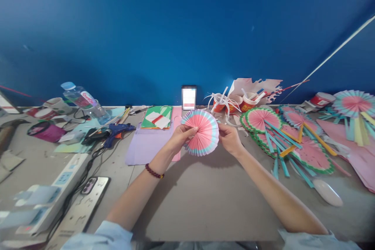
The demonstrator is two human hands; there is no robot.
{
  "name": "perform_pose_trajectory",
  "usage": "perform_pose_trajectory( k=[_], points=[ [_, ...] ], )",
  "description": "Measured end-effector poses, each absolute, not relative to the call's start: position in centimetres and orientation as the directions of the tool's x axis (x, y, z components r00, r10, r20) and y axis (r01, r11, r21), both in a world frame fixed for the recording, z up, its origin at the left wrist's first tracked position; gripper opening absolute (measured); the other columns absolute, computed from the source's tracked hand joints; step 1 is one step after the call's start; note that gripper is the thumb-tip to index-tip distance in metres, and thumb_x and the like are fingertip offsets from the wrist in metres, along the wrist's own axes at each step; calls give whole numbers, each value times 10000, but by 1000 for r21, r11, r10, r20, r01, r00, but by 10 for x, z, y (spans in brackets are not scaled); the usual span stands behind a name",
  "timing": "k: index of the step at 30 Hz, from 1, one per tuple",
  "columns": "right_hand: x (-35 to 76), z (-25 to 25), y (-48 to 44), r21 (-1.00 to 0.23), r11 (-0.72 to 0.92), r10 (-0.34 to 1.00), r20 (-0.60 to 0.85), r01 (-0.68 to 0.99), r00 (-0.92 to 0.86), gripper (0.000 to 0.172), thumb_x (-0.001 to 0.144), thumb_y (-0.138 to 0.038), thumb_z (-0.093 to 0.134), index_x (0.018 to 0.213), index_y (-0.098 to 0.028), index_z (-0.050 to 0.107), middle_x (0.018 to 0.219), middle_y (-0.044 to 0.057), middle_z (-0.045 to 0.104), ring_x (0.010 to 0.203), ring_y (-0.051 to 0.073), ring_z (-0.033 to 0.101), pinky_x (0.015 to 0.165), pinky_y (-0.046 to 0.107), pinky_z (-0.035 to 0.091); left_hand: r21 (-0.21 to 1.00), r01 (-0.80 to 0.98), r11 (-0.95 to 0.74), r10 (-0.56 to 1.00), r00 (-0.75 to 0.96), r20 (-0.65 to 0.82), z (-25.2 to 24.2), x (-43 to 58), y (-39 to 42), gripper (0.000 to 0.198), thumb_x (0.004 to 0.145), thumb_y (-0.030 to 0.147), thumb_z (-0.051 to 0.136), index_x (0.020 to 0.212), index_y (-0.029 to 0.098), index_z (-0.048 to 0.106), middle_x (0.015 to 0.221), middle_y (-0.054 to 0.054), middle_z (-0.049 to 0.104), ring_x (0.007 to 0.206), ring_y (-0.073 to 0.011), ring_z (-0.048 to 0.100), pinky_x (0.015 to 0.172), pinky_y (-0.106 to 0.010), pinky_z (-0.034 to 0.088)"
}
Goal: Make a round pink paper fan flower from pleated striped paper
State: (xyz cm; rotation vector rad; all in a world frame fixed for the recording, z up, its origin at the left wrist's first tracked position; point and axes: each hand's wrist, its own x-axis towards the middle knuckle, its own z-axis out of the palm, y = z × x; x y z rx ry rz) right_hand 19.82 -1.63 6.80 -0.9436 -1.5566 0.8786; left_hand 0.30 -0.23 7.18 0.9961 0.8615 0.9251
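Note:
Above the middle of the table I hold up a round pleated paper fan (202, 134), pink at the centre with a pale blue and lilac rim. My left hand (185, 136) grips it from the left, the thumb lying on the pink pleats near the centre. At the fan's right edge, my right hand (230, 137) pinches the rim; part of its fingers is hidden behind the paper. The fan is spread into a full disc facing me.
Finished paper fans (262, 120) with strips lie at right, near a white computer mouse (327, 192). Red paper cups (234, 105) stand behind. Purple paper (143, 148), a blue glue gun (115, 133), a bottle (84, 99), a power strip (63, 187) and a phone (93, 195) are left.

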Motion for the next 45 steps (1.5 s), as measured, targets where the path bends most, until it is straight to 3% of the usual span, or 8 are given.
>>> perform_pose_trajectory(
  k=[6,13,19,22,26,31,40,45],
  points=[
    [202,58,-15,-882,440,897,426,166,-112,135,694,-240,704,821,-200,724,803,28,706,794,207,641,763,343,528,931,-254,264,914,374,-157,74,5,-4,391,599,452,792,556,128,577,499,42,437,441,-37,338,438,-209,206],
    [200,65,-16,-878,460,887,449,131,-107,165,699,-229,696,857,-195,728,863,39,718,817,223,658,754,345,530,904,-337,264,927,349,-141,79,10,-7,424,548,455,814,471,134,548,472,35,450,448,-40,368,464,-209,280],
    [205,71,-13,-904,397,915,377,158,-146,210,724,-247,652,924,-197,695,870,44,712,806,208,657,762,353,546,950,-214,226,954,248,-172,77,1,0,399,528,472,820,597,128,628,515,20,527,461,-58,417,455,-204,294],
    [212,80,-13,-889,420,908,412,182,-81,185,775,-243,600,946,-201,658,888,46,685,797,179,648,754,325,542,969,-184,166,969,212,-126,78,-3,3,381,559,468,807,658,129,660,576,0,587,498,-74,469,489,-212,346],
    [216,95,-18,-683,612,774,620,398,-128,112,813,-233,600,902,-216,667,946,59,632,918,196,606,840,353,498,980,-168,108,976,206,-72,77,-3,3,348,584,443,802,705,138,685,655,-24,637,556,-90,517,542,-216,397],
    [209,100,-26,-379,686,652,700,622,-292,134,842,-211,588,871,-253,712,946,58,618,932,216,575,837,391,472,988,-126,85,972,229,-54,75,1,0,337,599,444,794,717,144,698,684,-38,664,578,-101,540,576,-227,420],
    [203,99,-32,-151,689,582,698,708,-418,163,867,-182,572,823,-251,713,848,44,641,868,204,545,792,366,431,995,-92,39,955,296,-10,78,7,-7,310,642,433,771,759,149,724,698,-37,682,570,-99,532,567,-229,412],
    [199,100,-34,-110,714,554,693,692,-461,170,891,-193,539,842,-234,697,828,32,686,833,190,560,765,341,410,992,-96,84,961,271,-55,81,11,-10,336,582,434,805,707,138,712,664,-39,672,582,-108,544,574,-231,418]
  ],
)
